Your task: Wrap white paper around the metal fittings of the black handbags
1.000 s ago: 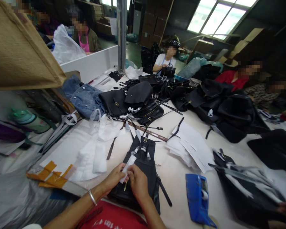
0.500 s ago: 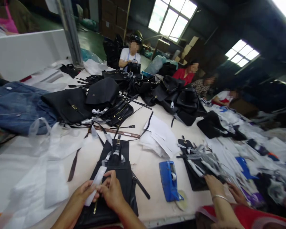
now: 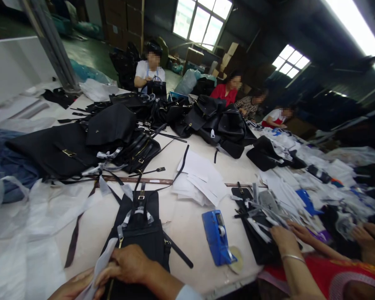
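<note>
A black backpack (image 3: 145,241) lies flat in front of me, its straps and top buckle pointing away. Over its lower left side, both hands grip a thin white strip (image 3: 103,260), paper or foam. My left hand (image 3: 76,284) is closed on the strip's lower part, partly cut off by the bottom edge. My right hand (image 3: 128,263) pinches it from the right, fingers curled around its edge. A gold zipper pull partly wrapped in white shows just above the right hand. Clear wrapping covers parts of the bag's upper hardware.
Right of the backpack are a blue tape dispenser (image 3: 215,237) and white paper sheets (image 3: 200,177). A co-worker's hands (image 3: 284,241) work over another black bag (image 3: 246,227). Black bags (image 3: 59,150) pile up behind; white wrapping (image 3: 46,233) lies left. Other people sit across the table.
The view has swung left to right, shifting the scene leftward. Both hands have moved lower and left with the white strip, now bent and more edge-on; the zipper pull above them is uncovered.
</note>
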`<state>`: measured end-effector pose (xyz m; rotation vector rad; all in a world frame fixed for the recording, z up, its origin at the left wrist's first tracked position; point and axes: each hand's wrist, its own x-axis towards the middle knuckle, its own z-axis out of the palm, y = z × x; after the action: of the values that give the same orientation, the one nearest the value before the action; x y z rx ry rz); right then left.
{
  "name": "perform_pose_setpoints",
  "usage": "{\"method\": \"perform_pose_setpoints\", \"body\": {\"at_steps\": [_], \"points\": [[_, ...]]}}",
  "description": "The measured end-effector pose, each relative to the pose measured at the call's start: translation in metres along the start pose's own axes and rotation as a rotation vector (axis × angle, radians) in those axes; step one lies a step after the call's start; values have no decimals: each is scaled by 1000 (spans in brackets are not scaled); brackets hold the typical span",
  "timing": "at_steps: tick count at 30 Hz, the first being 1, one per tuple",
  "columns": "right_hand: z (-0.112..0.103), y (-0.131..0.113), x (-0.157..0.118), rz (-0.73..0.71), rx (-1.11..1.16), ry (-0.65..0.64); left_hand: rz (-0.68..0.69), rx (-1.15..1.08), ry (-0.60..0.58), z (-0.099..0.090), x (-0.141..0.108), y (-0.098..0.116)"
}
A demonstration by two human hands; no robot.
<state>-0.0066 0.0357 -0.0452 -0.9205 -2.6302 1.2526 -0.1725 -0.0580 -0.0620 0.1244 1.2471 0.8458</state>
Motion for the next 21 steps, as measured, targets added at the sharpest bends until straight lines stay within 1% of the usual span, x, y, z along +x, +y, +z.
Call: {"method": "perform_pose_setpoints", "body": {"at_steps": [2, 3, 6, 7, 9, 11, 13, 16, 18, 20, 21], "points": [[0, 6, 2, -64, -39, -15, -56, -101, -28, 4, -7, 5], [0, 7, 3, -85, -35, -15, -73, -127, -63, 9, -14, 10], [-3, 6, 2, -111, 55, -5, -90, -153, -207, 26, -37, 30], [-5, 4, 1, -112, 96, -10, -89, -144, -235, 30, -42, 36], [-15, 2, -4, -114, 153, -24, -69, -131, -240, 37, -49, 42], [-28, 4, -14, -95, 155, 23, -14, -100, -195, 38, -51, 40], [-42, 13, -33, 7, 137, 156, 57, -19, -109, 35, -50, 31], [-59, 40, -71, 318, 131, 385, 155, 231, 77, 25, -40, 16], [-65, 64, -97, 526, 169, 543, 316, 502, 200, 17, -29, 8], [-69, 90, -119, 692, 313, 770, 540, 832, 268, 12, -18, 3], [-71, 102, -127, 752, 401, 886, 644, 987, 293, 11, -14, 2]]}}
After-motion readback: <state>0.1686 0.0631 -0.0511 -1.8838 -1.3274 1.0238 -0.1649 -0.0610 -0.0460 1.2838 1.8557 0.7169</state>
